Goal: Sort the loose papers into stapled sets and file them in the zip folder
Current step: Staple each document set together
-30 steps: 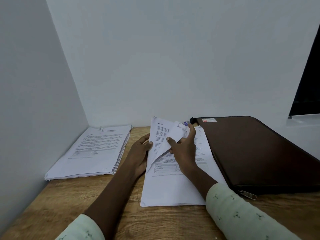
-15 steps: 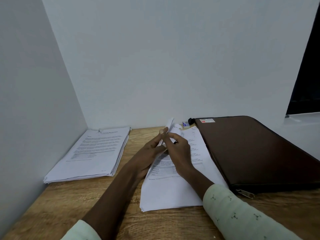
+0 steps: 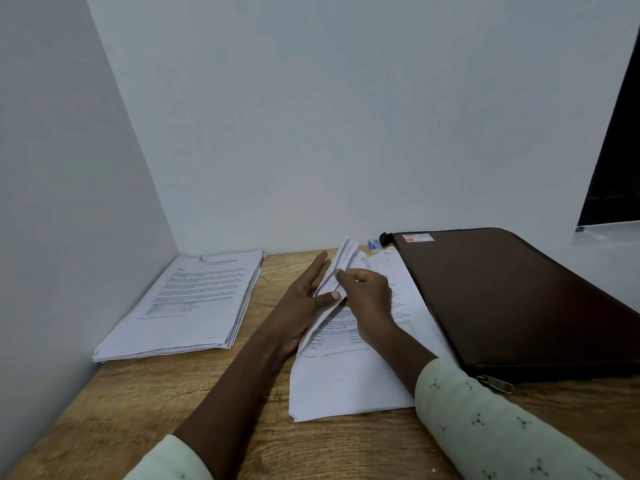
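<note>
Two hands meet over the middle stack (image 3: 346, 382) of printed papers, which lies flat on the wooden table (image 3: 173, 393) in front of the person. The top few pages of that stack, the lifted sheets (image 3: 343, 261), are turned up on edge so that they stand almost upright between the hands, their far corner pointing toward the wall (image 3: 311, 133).

The left hand (image 3: 304, 296) lies along the left face of the lifted sheets with its fingers straight, and its thumb crosses the front of them, so the pages are pinched between thumb and palm. The right hand (image 3: 367, 292) grasps the same pages from the right side, its fingers curled onto their edge. A pale green patterned sleeve (image 3: 502, 427) covers the right forearm.

To the left, well apart from the hands, the left stack (image 3: 194, 299) of papers sits in the corner against the side wall, its top page showing lines of text.

To the right, the brown zip folder (image 3: 512, 299) lies flat and zipped closed, its long edge just beside the middle stack. Its metal zipper pull (image 3: 495, 382) hangs at the near corner.

Against the back wall, between the lifted sheets and the folder's far corner, sit a small box (image 3: 374, 244) in blue and white and a black object (image 3: 384, 239), too small to identify.
</note>
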The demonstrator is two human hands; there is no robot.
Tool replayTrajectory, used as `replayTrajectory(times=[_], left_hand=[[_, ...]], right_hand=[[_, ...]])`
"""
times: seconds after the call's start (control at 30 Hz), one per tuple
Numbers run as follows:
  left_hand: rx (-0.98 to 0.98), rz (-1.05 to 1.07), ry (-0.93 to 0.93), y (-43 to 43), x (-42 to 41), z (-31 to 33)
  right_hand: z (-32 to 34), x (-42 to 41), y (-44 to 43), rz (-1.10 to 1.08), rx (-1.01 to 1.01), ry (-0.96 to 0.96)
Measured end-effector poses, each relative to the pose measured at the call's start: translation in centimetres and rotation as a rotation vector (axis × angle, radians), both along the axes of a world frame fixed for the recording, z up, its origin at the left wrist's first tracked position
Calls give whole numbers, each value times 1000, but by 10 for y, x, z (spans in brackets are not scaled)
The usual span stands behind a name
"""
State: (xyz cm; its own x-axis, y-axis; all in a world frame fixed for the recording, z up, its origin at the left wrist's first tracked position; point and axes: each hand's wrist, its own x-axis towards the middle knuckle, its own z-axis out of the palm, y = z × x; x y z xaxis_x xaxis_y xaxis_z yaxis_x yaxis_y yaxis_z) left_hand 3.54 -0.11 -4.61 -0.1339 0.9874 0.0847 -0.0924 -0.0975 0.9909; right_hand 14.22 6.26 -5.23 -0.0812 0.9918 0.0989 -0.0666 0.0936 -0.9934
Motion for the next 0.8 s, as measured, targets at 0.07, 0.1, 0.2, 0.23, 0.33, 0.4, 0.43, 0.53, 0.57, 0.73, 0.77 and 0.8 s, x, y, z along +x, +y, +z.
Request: replayTrajectory(times=[0.07, 0.1, 0.2, 0.23, 0.33, 0.4, 0.43, 0.53, 0.57, 0.73, 0.77, 0.8], left_hand=[[0, 36, 4, 2, -4, -1], [-1, 52, 13, 2, -4, -1], [-11, 170, 52, 0, -4, 1], [-27, 199, -7, -1, -6, 1], [-88, 195, -234, -1, -15, -1], [-93, 187, -274, -1, -18, -3], [-90, 186, -285, -1, -19, -3], [-83, 170, -301, 0, -20, -4], [-71, 157, -294, 0, -20, -5], [-12, 21, -123, -3, -8, -4], [-8, 17, -72, -3, -5, -3], [-3, 25, -33, -2, -3, -3]], right_hand=[[0, 2, 3, -6, -5, 16], [0, 2, 4, -3, -17, 28], [-1, 1, 6, -15, -26, 62], [0, 2, 5, -38, -24, 46], [-2, 4, 6, -78, 24, 27], [-1, 4, 4, -74, 36, 39], [-1, 4, 4, -71, 39, 55], [-2, 4, 2, -82, 66, 68], [-2, 4, 1, -86, 82, 67], [-4, 5, 0, -108, 209, -21], [-2, 4, 0, -104, 219, -70], [-1, 3, -1, -91, 205, -108]])
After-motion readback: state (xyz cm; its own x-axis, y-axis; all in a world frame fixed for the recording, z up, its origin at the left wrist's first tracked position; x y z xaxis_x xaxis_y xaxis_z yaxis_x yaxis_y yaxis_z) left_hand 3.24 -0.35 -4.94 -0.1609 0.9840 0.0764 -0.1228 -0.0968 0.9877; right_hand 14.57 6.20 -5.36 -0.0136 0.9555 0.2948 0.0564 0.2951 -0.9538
